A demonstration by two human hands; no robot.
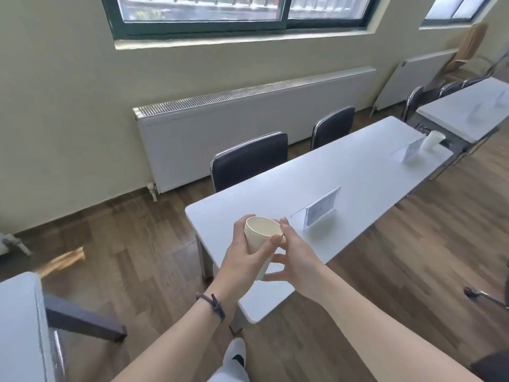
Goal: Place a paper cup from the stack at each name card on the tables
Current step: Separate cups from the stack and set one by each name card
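Left hand [242, 260] wrapped round the cup stack [261, 238], grip shut on it, thumb across the front, several nested rims showing at the top. Right hand [292, 255] pinched the top rim with thumb and forefinger, other fingers spread loose beside the stack's lower part; grip narrow, on the rim. Stack tilted a little, mouth up, held above the near end of the tabletop [344, 172], not touching it. Dark cord bracelet [213, 303] on the left wrist.

Near name card [321, 209] stood upright on the tabletop just right of the hands, handwriting on it, too blurred to read. No cup by that card yet. Far card [413, 150] at the other end of the same tabletop, with a cup [432, 140] just beside it.

Two dark chairs [249, 161] pushed in on the window side, radiator [248, 130] on the wall behind them, window [242, 15] above. Second tabletop [468, 114] further right, something small and pale on it, blurred. Wood floor [137, 244] below. White shoe [234, 354] at bottom centre.
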